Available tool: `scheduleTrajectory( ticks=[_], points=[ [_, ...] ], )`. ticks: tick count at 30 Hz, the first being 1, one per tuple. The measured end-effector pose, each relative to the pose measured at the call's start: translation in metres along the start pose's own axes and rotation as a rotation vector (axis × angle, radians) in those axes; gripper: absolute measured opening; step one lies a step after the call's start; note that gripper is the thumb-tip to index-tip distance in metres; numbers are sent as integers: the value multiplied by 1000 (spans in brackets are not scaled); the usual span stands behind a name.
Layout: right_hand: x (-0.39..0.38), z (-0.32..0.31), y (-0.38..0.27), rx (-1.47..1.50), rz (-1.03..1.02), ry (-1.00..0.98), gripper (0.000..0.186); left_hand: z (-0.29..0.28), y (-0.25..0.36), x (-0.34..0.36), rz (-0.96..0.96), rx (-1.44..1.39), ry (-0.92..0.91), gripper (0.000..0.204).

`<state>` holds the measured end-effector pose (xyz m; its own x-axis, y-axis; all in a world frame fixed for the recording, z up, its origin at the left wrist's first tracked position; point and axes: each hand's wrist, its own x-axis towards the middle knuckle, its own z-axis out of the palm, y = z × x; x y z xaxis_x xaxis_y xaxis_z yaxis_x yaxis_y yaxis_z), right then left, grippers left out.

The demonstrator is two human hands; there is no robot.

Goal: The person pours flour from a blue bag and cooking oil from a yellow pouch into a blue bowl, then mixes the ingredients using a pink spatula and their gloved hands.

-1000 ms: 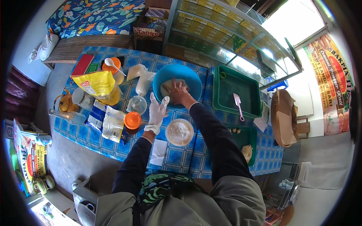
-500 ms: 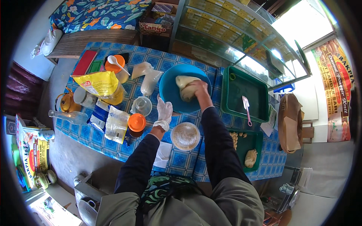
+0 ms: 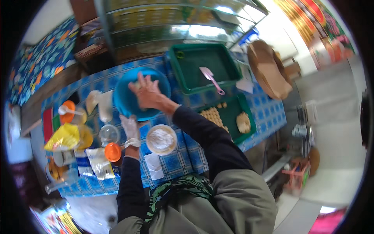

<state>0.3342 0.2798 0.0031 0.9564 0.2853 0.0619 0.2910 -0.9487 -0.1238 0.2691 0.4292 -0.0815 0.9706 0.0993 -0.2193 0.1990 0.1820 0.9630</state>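
My bare right hand point(image 3: 147, 93) is over the round blue basin point(image 3: 121, 104), its fingers spread and its back upward. Under it the dough in the basin is almost wholly hidden. At the basin's near rim is my left hand point(image 3: 131, 130) in a clear plastic glove, its fingers holding the edge. Close to both wrists stands a round tub of white flour point(image 3: 161, 139). A folded white paper point(image 3: 154, 165) lies just nearer to me on the blue checked tablecloth point(image 3: 173, 160).
Left of the basin stand plastic bags of powder point(image 3: 105, 107), a clear tub point(image 3: 109, 134), an orange-lidded jar point(image 3: 113, 152) and a yellow pouch point(image 3: 64, 137). To the right are a green tray point(image 3: 180, 84) with a pink-handled spatula point(image 3: 212, 80), and another holding small dough balls point(image 3: 213, 118) and a dough lump point(image 3: 244, 123).
The view has swung right, so the table appears farther left and tilted. My right hand has come off its grip on the dough and spread its fingers. My left hand stays at the rim.
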Motion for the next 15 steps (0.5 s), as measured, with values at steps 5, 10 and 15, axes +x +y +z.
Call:
scheduleTrajectory(
  ticks=[5, 10, 15],
  points=[
    [-20, 60, 54, -173, -135, 190, 68, 29, 2, -18, -156, -235, -123, 61],
    [0, 66, 25, 271, 278, 123, 41, 23, 12, -25, -195, -178, -84, 73],
    [12, 80, 29, 1407, 633, 404, 38, 8, -6, -7, -125, -215, -66, 72]
  ],
)
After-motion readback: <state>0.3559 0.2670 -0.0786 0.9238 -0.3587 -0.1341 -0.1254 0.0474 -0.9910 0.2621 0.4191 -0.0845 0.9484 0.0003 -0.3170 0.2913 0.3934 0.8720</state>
